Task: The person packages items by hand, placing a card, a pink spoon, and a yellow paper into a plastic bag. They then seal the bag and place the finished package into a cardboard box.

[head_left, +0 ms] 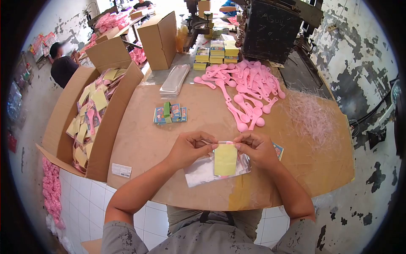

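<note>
Two hands: both meet over one yellow card (225, 159) at the near middle of the desk (148, 144).
Yellow card: it lies flat inside a clear bag (198, 171), with a bit of pink showing at its top edge.
Left hand (189, 148): fingers pinched on the top edge of the bag, at the card's upper left corner.
Right hand (256, 149): fingers pinched on the same top edge, at the card's upper right corner.
Clear bag: it rests on the desk under the hands, and its loose end spreads out to the left of the card.
Printed card (278, 150): it peeks out from behind the right hand, flat on the desk.
Card bundle (170, 113): a small stack of printed cards beyond the hands, with a green band around it.
Pink spoons (247, 91): a loose heap at the far right of the desk, well apart from the hands.
Pink shreds (313, 116): a thin tangle to the right of the spoons.
Bag stack (174, 79): clear bags piled at the far edge of the desk.
Open box (91, 118): it stands to the left of the desk, filled with packed yellow cards.
Person (63, 65): someone in a dark shirt sits beyond the box, at the far left.
</note>
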`<state>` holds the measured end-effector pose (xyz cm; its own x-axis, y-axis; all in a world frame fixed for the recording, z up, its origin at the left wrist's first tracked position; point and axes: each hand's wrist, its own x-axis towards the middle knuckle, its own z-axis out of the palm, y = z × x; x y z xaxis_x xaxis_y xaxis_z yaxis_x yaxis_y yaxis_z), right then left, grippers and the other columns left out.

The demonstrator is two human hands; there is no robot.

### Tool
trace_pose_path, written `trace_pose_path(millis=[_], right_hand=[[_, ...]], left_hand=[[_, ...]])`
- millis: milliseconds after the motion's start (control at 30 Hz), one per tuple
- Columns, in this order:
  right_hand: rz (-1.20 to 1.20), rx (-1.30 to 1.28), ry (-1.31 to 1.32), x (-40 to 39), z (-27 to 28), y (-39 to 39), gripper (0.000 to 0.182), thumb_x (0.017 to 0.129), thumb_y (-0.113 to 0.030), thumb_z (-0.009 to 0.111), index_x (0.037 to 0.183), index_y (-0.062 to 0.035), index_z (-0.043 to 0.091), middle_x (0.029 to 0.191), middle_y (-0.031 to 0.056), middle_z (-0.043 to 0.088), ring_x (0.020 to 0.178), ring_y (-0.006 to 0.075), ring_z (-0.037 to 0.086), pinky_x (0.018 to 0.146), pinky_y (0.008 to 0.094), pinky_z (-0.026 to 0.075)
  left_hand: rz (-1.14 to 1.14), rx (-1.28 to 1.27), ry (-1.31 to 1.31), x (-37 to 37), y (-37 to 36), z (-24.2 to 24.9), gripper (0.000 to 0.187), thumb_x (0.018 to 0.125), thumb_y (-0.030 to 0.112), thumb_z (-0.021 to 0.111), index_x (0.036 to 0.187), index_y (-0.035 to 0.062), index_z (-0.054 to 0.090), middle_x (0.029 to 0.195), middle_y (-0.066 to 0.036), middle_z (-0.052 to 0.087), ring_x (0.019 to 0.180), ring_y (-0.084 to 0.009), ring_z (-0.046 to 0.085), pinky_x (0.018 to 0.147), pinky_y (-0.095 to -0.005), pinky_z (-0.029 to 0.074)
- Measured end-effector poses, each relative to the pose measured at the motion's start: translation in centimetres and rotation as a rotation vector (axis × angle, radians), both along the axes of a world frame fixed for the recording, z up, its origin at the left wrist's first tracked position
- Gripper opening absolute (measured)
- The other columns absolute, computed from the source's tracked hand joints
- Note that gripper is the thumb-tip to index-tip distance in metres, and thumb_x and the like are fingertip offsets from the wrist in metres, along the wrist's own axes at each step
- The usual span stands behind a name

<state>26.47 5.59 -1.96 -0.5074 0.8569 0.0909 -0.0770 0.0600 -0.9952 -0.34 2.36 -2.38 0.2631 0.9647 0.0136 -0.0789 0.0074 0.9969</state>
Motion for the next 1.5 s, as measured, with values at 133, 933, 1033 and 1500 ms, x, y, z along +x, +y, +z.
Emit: trace_pose_path(millis=[133,933,1033,1500], right_hand=[[0.03,0.009,-0.019,0.2,0.0,0.1,0.017,0.099,-0.002,0.07,0.114,0.0034,0.066,0.102,0.0051,0.071,0.088,0.0099,0.068,0.077,0.0249,0.056],[-0.099,0.496,-0.359,3.1,2.6,1.4,0.037,0.094,-0.009,0.073,0.129,-0.0023,0.065,0.124,0.0093,0.07,0.099,0.0152,0.069,0.085,0.0332,0.054],[-0.22,0.441,-0.444,4.6,3.8,2.3,0.034,0.092,-0.014,0.075,0.123,-0.0019,0.069,0.123,0.0128,0.07,0.1,0.0207,0.07,0.085,0.0366,0.054],[-0.087,0.108,-0.843,8.1,5.8,3.1,0.024,0.087,-0.015,0.083,0.105,-0.001,0.076,0.084,0.0069,0.071,0.079,0.018,0.066,0.076,0.0353,0.054]], left_hand=[[-0.018,-0.034,-0.035,-0.2,0.3,-0.2,0.021,0.097,0.004,0.075,0.116,-0.0036,0.07,0.108,-0.009,0.076,0.092,-0.0116,0.074,0.074,-0.0249,0.061],[0.6,0.287,-0.159,-4.0,1.2,4.4,0.029,0.105,0.022,0.067,0.118,-0.0041,0.065,0.112,-0.014,0.072,0.098,-0.0179,0.073,0.082,-0.0315,0.061],[0.78,0.456,-0.662,-5.6,2.2,7.4,0.038,0.107,0.028,0.062,0.127,-0.0044,0.062,0.114,-0.015,0.072,0.101,-0.02,0.072,0.09,-0.0341,0.059],[-0.011,0.659,0.736,1.3,-0.2,-1.0,0.028,0.084,0.023,0.086,0.103,0.0067,0.074,0.091,-0.006,0.064,0.086,-0.024,0.063,0.076,-0.0373,0.052]])
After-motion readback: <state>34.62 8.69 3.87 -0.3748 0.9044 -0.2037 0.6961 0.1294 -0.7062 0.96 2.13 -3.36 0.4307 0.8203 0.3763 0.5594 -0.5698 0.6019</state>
